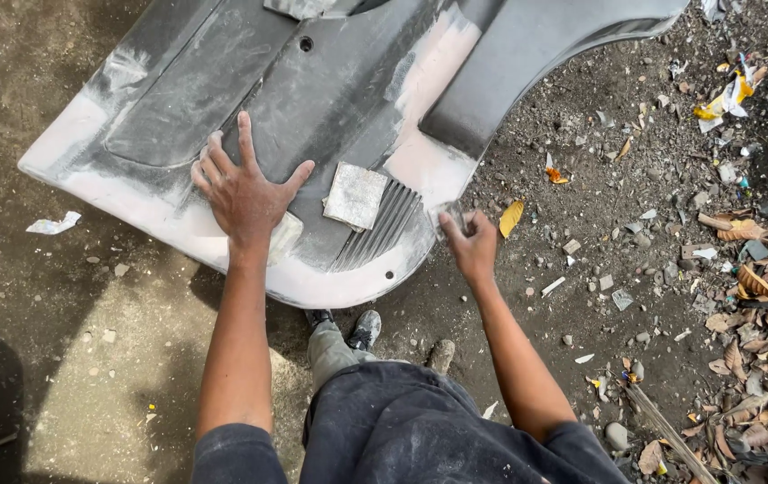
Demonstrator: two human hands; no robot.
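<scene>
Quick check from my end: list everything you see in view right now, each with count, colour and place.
Body panel: one, grey with pale filler patches, lying on the ground, top centre.
Sanding sheet: one, grey-white square, lying loose on the panel beside the ribbed section.
Small sanding piece: one, grey, at the panel's right edge.
Litter and dry leaves: many, brown, yellow, white, right side.
Ground: dark dirt, all around.
Shoes: two, dusty dark, below the panel.
Left hand: flat on the panel, fingers spread.
Right hand: gripping the small sanding piece.

yellow-white crumpled wrapper top right on dirt; no labels, screens
</scene>
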